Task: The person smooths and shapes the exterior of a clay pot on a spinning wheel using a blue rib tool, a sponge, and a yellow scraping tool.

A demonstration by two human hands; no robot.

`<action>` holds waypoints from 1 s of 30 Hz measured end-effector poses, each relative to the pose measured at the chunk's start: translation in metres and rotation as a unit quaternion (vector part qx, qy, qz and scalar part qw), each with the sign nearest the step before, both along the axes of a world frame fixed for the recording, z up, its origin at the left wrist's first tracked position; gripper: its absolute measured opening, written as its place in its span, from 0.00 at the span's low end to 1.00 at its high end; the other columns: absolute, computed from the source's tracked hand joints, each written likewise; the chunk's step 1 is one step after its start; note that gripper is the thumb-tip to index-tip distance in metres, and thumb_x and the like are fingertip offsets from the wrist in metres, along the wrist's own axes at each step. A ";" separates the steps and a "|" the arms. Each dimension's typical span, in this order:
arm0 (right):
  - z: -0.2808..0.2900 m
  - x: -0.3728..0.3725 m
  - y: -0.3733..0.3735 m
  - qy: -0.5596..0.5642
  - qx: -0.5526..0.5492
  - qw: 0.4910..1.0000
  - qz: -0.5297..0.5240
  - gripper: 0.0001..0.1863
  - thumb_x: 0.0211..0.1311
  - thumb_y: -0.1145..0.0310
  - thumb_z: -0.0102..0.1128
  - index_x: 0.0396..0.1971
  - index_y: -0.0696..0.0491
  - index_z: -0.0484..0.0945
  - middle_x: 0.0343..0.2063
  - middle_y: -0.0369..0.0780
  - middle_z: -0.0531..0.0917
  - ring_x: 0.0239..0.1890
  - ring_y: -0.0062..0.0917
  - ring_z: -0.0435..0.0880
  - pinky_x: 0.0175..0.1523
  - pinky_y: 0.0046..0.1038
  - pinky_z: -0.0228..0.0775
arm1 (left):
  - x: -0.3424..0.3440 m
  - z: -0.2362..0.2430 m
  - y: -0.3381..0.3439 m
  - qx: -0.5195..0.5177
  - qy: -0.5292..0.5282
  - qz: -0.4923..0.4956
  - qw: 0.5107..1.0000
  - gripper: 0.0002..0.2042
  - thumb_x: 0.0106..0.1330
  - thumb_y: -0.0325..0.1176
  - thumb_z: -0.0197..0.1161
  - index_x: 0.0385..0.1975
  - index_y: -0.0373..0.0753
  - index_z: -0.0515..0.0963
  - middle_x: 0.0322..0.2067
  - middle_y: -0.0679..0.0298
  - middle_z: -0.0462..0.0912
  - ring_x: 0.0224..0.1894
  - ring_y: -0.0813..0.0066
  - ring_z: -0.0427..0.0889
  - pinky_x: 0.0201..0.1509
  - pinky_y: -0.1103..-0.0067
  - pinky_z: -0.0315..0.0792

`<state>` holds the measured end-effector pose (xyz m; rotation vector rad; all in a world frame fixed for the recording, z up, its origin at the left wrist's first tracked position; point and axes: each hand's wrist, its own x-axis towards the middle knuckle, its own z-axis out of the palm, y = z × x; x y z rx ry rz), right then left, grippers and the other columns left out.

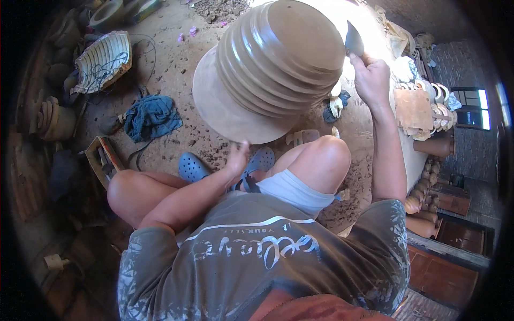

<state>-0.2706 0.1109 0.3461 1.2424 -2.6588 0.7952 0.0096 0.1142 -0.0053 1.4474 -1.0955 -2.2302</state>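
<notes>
Beside ribbed clay pot (278,69), at its right, right hand (370,80) pinching dark pointed blade (353,41) between thumb and fingers, tip up. Left hand (236,159) at near edge of round disc (230,120) under pot; fingers blurred, cannot tell whether spread or gripping. Risk: blade could gouge pot if pressed too hard or tilted; knock to disc might shift pot. Pot lies directly left of blade, contact unclear. Farther left, blue cloth (152,119) on ground (170,75).

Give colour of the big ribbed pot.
The pot is greyish brown; it shows in the head view.
</notes>
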 end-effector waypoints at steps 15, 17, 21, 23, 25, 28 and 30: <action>-0.009 0.000 0.019 0.019 0.005 0.999 -0.029 0.15 0.67 0.65 0.64 0.45 0.60 0.87 0.16 0.31 0.80 0.21 0.10 0.69 0.27 0.24 0.64 | -0.009 -0.005 0.015 -0.003 0.052 -0.065 0.996 0.35 0.76 0.61 0.47 0.70 0.37 0.61 0.64 0.50 0.72 0.67 0.57 0.70 0.67 0.62 0.66; -0.008 0.003 0.018 0.014 -0.004 0.999 -0.032 0.15 0.67 0.65 0.64 0.44 0.61 0.87 0.16 0.31 0.79 0.21 0.10 0.69 0.27 0.24 0.64 | -0.015 -0.022 -0.001 0.023 0.021 0.033 0.999 0.37 0.75 0.63 0.48 0.70 0.38 0.61 0.64 0.50 0.71 0.66 0.57 0.71 0.67 0.61 0.67; -0.005 0.006 0.029 0.001 0.000 0.998 -0.059 0.15 0.67 0.64 0.64 0.42 0.62 0.88 0.17 0.32 0.80 0.21 0.11 0.71 0.28 0.24 0.64 | -0.012 0.000 -0.143 0.084 0.100 0.212 0.969 0.39 0.76 0.62 0.47 0.69 0.29 0.57 0.66 0.46 0.68 0.66 0.55 0.71 0.75 0.64 0.60; -0.011 -0.005 0.034 0.018 0.026 0.998 -0.063 0.15 0.67 0.64 0.64 0.42 0.61 0.88 0.17 0.32 0.81 0.21 0.11 0.71 0.28 0.24 0.64 | -0.019 0.007 -0.117 -0.016 0.001 0.172 0.985 0.38 0.78 0.60 0.43 0.72 0.31 0.53 0.70 0.46 0.63 0.70 0.54 0.67 0.74 0.61 0.59; -0.012 -0.006 0.027 0.028 0.019 0.998 -0.049 0.15 0.67 0.64 0.64 0.41 0.61 0.88 0.17 0.33 0.81 0.21 0.11 0.71 0.28 0.24 0.65 | -0.015 0.001 -0.076 -0.072 -0.095 0.128 0.985 0.34 0.79 0.57 0.43 0.72 0.34 0.52 0.71 0.47 0.61 0.71 0.54 0.65 0.73 0.61 0.61; -0.013 0.001 0.023 0.031 0.009 0.998 -0.044 0.15 0.67 0.64 0.64 0.41 0.61 0.88 0.16 0.33 0.81 0.21 0.11 0.71 0.28 0.25 0.65 | -0.006 0.006 -0.004 0.005 -0.004 -0.020 1.000 0.36 0.78 0.59 0.44 0.71 0.32 0.55 0.68 0.46 0.65 0.67 0.55 0.69 0.71 0.62 0.63; -0.009 -0.004 0.023 0.043 0.032 0.997 -0.058 0.15 0.67 0.63 0.64 0.42 0.61 0.88 0.16 0.34 0.80 0.21 0.11 0.71 0.29 0.25 0.66 | -0.002 0.017 -0.003 0.082 0.029 -0.094 0.992 0.38 0.77 0.61 0.45 0.73 0.35 0.53 0.70 0.48 0.64 0.68 0.56 0.68 0.71 0.60 0.62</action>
